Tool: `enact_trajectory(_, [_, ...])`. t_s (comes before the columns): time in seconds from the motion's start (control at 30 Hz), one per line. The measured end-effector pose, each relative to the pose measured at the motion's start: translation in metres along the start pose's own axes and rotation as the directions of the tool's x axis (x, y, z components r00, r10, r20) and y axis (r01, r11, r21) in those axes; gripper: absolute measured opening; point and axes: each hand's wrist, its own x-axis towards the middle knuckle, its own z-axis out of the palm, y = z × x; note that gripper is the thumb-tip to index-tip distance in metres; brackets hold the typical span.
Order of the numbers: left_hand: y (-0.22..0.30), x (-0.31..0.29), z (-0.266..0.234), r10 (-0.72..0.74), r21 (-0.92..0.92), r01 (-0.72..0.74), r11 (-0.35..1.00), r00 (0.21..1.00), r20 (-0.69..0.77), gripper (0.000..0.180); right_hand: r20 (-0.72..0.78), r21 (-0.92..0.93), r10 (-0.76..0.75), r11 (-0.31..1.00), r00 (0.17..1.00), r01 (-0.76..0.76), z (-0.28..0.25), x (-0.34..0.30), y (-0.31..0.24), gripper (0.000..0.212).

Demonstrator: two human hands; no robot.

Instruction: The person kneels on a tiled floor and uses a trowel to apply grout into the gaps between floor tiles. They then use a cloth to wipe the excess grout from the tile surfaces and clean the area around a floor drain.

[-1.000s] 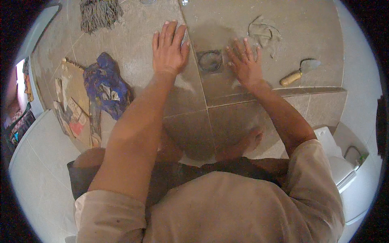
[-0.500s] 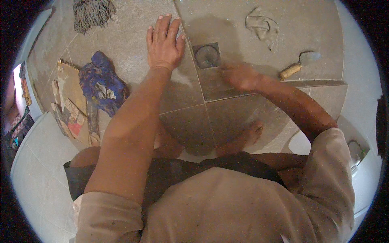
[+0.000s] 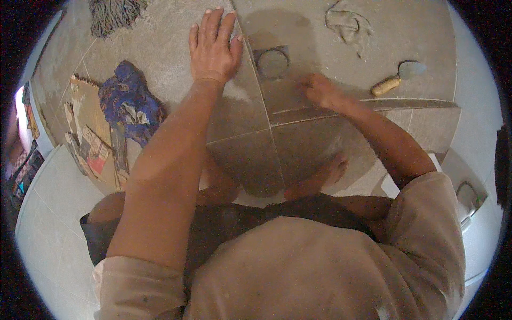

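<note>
My left hand (image 3: 215,50) lies flat on the tiled floor (image 3: 176,58), fingers stretched out, just left of a grout joint. To the right of that joint is a floor drain (image 3: 273,64), a round opening in a dark square surround. My right hand (image 3: 321,90) is low over the wet tile, right of and nearer than the drain. Its fingers are curled together; whatever they hold, if anything, is hidden. Farther right lies a trowel (image 3: 399,79) with a wooden handle and a grey blade. Beyond it rests a crumpled grey cloth (image 3: 349,26).
A stained blue cloth (image 3: 130,101) lies left of my left forearm, beside torn cardboard pieces (image 3: 88,133). A grey mop head (image 3: 114,16) is at the far left. A raised tile edge (image 3: 373,104) runs under my right forearm. My bare feet (image 3: 325,173) are on the near tiles.
My right hand has shifted slightly right, and more of the tile beside the drain shows. My left hand stays flat in its place. The view has tipped slightly.
</note>
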Motion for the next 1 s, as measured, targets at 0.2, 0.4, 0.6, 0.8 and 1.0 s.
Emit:
enact_trajectory(0.2, [-0.006,-0.007,-0.003,-0.027,0.019,0.027,0.999,0.999,0.022,0.052,0.173,0.098,-0.413,0.911,0.894,0.401,0.039,0.008,-0.073,0.039])
enact_trajectory(0.4, [-0.005,-0.004,0.000,0.006,0.000,-0.006,1.000,1.000,0.004,0.052,-0.236,-0.153,-0.238,0.967,0.942,0.206,0.020,-0.010,-0.070,0.039])
enact_trajectory(0.6, [-0.013,-0.010,0.000,-0.029,0.005,0.029,1.000,1.000,0.005,0.054,0.335,-0.256,-0.257,0.901,0.906,0.350,0.064,0.017,-0.103,0.037])
enact_trajectory(0.8, [-0.008,-0.006,-0.001,0.019,0.026,-0.019,0.999,1.000,0.005,0.054,0.173,0.250,-0.673,0.736,0.719,0.629,0.026,-0.008,-0.085,0.036])
enact_trajectory(1.0, [-0.007,-0.003,0.002,-0.004,-0.011,0.004,1.000,1.000,0.003,0.053,0.123,-0.035,-0.352,0.933,0.928,0.358,0.009,-0.035,-0.093,0.033])
